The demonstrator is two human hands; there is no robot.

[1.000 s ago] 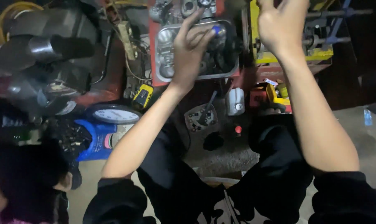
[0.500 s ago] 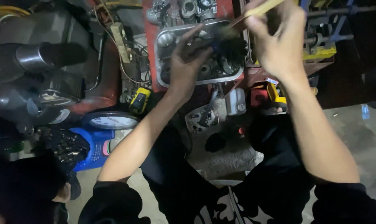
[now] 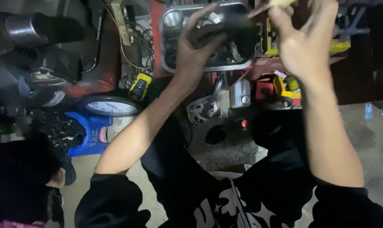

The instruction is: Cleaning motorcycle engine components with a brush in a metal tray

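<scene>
1. Reaching over a metal tray [image 3: 170,63], the left hand [image 3: 195,46] curls its fingers around a dark part; what kind of part is too blurred to tell.
2. The dark part [image 3: 238,25] sits above the tray's middle, gripped between the left thumb and fingers.
3. The right hand [image 3: 305,42] is raised just right of the tray, its fingers pinched on a thin yellowish stick [image 3: 269,5] whose end points at the dark part.
4. Inside the tray lie shiny metal pieces, among them a round cup [image 3: 173,19] in the far left corner.
5. Below the tray, on the floor, are a small yellow-and-black device [image 3: 140,85], a round white dial [image 3: 110,106] on a blue base, and a flat metal plate [image 3: 204,110].
6. Right of the tray stands a yellow tool [image 3: 286,86].
</scene>
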